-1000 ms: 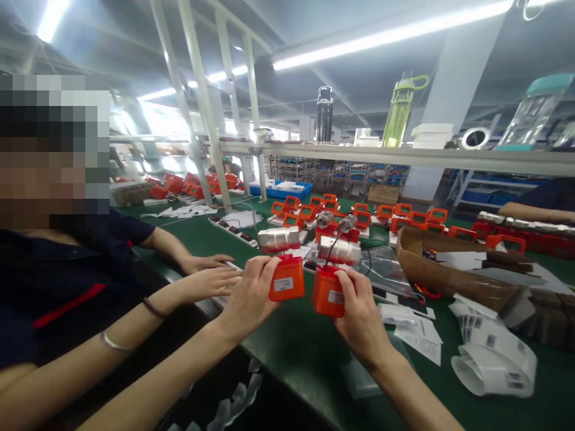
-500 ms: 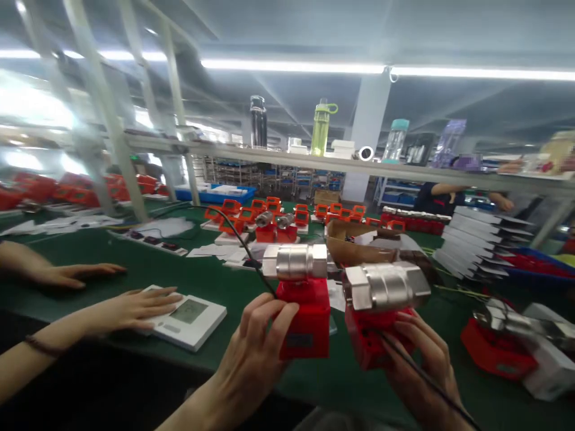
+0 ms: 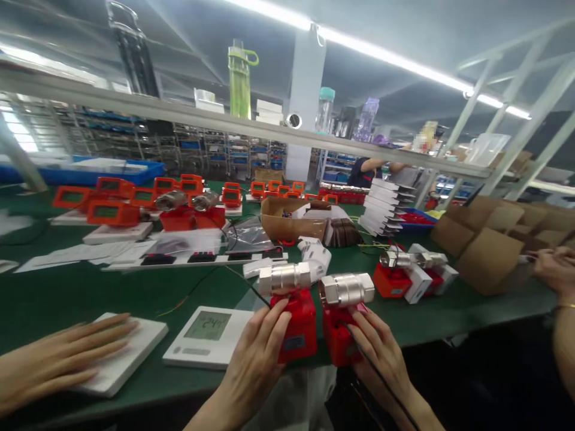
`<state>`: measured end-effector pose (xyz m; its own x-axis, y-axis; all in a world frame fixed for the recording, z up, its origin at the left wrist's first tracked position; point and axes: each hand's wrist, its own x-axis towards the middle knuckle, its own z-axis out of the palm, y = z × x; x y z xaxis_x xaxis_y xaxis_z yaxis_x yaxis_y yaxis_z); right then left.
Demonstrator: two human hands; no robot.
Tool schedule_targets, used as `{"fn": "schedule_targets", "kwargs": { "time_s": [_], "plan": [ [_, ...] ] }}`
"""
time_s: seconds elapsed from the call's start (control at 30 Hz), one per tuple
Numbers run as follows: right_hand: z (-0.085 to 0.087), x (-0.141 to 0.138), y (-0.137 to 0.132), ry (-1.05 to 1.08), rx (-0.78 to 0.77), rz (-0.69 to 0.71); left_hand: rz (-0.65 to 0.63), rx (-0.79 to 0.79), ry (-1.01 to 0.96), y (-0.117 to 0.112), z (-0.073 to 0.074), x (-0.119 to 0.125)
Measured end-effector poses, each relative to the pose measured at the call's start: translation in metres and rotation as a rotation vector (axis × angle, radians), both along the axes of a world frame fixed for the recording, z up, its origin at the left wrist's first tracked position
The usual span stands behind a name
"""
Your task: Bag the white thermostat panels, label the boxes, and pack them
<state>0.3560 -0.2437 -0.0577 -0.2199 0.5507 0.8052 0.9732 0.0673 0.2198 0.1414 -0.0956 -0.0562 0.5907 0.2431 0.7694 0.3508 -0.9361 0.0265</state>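
Note:
My left hand (image 3: 254, 350) is closed on the left side of a red motorized ball valve (image 3: 300, 329), whose silver body lies across its top. Beside it, my right hand (image 3: 384, 362) grips a second motorized ball valve (image 3: 347, 290) by its red housing. The two valves stand upright at the bench's front edge with a small gap between them. Black cables run from both, one across my right hand. Just left of my left hand lies a white thermostat (image 3: 206, 329) with a lit display. Another person's hand rests flat on a white panel (image 3: 135, 344) farther left.
Behind are a cardboard box (image 3: 291, 221), a power strip (image 3: 215, 258) and several orange-framed units (image 3: 112, 211). More red valves (image 3: 393, 278) with white boxes stand to the right, before cardboard cartons (image 3: 489, 239). A shelf (image 3: 179, 120) with bottles crosses above. Another person's hand (image 3: 557, 269) is at right.
The view has swung right. Both valves have been lowered, still in my hands. The other person's hand is now on a white panel apart from the thermostat.

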Motion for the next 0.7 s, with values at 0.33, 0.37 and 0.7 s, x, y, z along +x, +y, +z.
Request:
{"fn": "schedule_targets", "kwargs": {
  "time_s": [0.33, 0.37, 0.7],
  "plan": [
    [-0.018, 0.039, -0.011, 0.097, -0.019, -0.150, -0.129, 0.013, -0.010, 0.005, -0.031, 0.047],
    [-0.020, 0.041, -0.011, 0.103, -0.022, -0.166, -0.138, 0.023, -0.004, 0.007, -0.034, 0.051],
    [-0.033, 0.053, -0.015, 0.229, -0.100, -0.129, -0.101, 0.079, 0.105, -0.006, -0.035, 0.070]
  ]
}}
